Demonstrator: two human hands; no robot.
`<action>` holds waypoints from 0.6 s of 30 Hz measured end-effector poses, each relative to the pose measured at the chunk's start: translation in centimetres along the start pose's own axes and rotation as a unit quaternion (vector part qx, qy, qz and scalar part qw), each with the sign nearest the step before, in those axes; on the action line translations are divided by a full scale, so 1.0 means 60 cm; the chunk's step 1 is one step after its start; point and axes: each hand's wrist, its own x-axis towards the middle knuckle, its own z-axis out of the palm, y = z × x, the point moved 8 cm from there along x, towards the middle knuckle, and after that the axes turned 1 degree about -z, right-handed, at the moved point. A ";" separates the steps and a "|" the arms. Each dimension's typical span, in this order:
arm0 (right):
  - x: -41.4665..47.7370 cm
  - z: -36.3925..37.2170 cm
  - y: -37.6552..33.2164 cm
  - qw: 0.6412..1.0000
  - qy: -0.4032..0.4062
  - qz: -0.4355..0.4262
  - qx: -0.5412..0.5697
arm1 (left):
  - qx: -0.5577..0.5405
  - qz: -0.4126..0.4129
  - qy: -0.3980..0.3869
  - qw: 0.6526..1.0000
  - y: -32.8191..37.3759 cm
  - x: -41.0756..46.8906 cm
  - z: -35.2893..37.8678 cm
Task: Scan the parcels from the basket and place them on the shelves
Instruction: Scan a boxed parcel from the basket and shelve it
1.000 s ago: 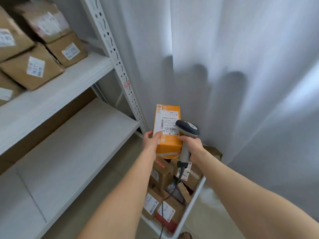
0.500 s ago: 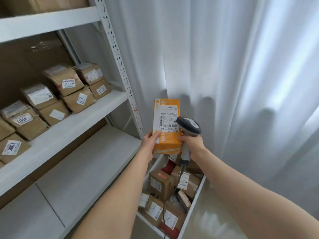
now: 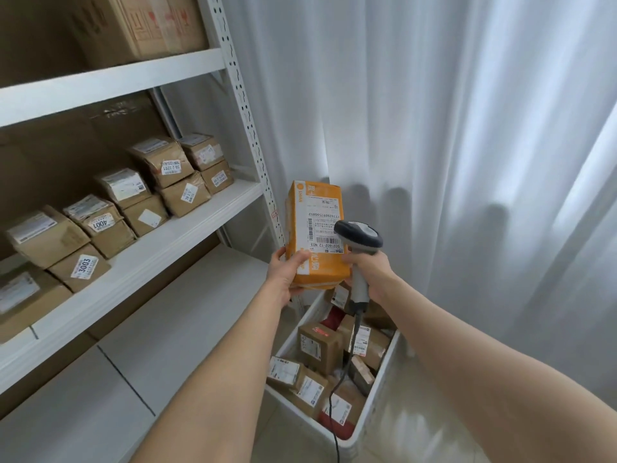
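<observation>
A left hand (image 3: 286, 274) grips the near lower corner of an orange parcel (image 3: 314, 225), thumb on the front face and fingers curled beneath. The parcel is a tall, smooth cardboard box held upright in mid-air, above the far end of the basket (image 3: 376, 392) and just right of the shelf post (image 3: 247, 118). A white shipping label with barcodes and printed numbers covers most of its front; the print reads upside down.

A right hand (image 3: 371, 274) is wrapped around the handle of a grey plastic scanner (image 3: 359, 238). The scanner's rounded dark head sits against the label's right edge. Its thin black cable (image 3: 334, 412) hangs down into the basket.

The basket is a white, rectangular plastic bin on the floor, low and right of centre. It holds a jumble of small brown cardboard boxes (image 3: 319, 342) with white labels, plus something red.

On the left stand white metal shelves (image 3: 150, 252) with a perforated post. The middle shelf carries rows of taped brown parcels (image 3: 167, 162) with numbered stickers. The top shelf holds a large carton (image 3: 140, 25). A pale, pleated curtain (image 3: 450, 128) fills the right and far side.
</observation>
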 end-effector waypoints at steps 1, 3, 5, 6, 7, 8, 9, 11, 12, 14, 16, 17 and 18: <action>-0.004 0.007 -0.003 1.000 -0.006 -0.004 -0.017 | 0.004 0.004 0.009 1.000 0.001 0.000 -0.012; -0.020 0.022 -0.009 0.999 -0.023 -0.002 -0.025 | 0.008 0.011 0.026 1.000 0.007 0.002 -0.040; -0.034 0.034 -0.012 0.999 -0.033 0.000 -0.024 | 0.008 0.016 0.039 0.999 0.013 0.005 -0.069; -0.041 0.040 -0.014 0.999 -0.036 0.000 -0.029 | 0.007 0.018 0.043 0.999 0.015 0.007 -0.082; -0.048 0.048 -0.013 0.998 -0.042 0.001 -0.035 | 0.006 0.018 0.046 0.999 0.018 0.008 -0.094; -0.055 0.057 -0.012 0.998 -0.050 0.003 -0.042 | 0.005 0.018 0.048 0.999 0.020 0.008 -0.103; -0.061 0.068 -0.011 0.997 -0.059 0.006 -0.046 | 0.004 0.019 0.049 0.999 0.023 0.008 -0.111; -0.072 0.090 -0.008 0.996 -0.077 0.014 -0.053 | 0.002 0.022 0.048 0.999 0.028 0.009 -0.121; -0.077 0.101 -0.008 0.995 -0.083 0.017 -0.056 | 0.003 0.024 0.050 0.998 0.031 0.010 -0.125; -0.084 0.118 -0.008 0.994 -0.085 0.017 -0.063 | 0.005 0.025 0.051 0.998 0.034 0.013 -0.134; -0.086 0.129 -0.006 0.995 -0.077 0.016 -0.069 | 0.005 0.024 0.047 0.999 0.037 0.016 -0.142; -0.087 0.132 -0.006 0.995 -0.073 0.015 -0.073 | 0.006 0.025 0.046 0.999 0.038 0.018 -0.146; -0.088 0.135 -0.006 0.994 -0.069 0.015 -0.078 | 0.007 0.028 0.045 0.999 0.041 0.019 -0.150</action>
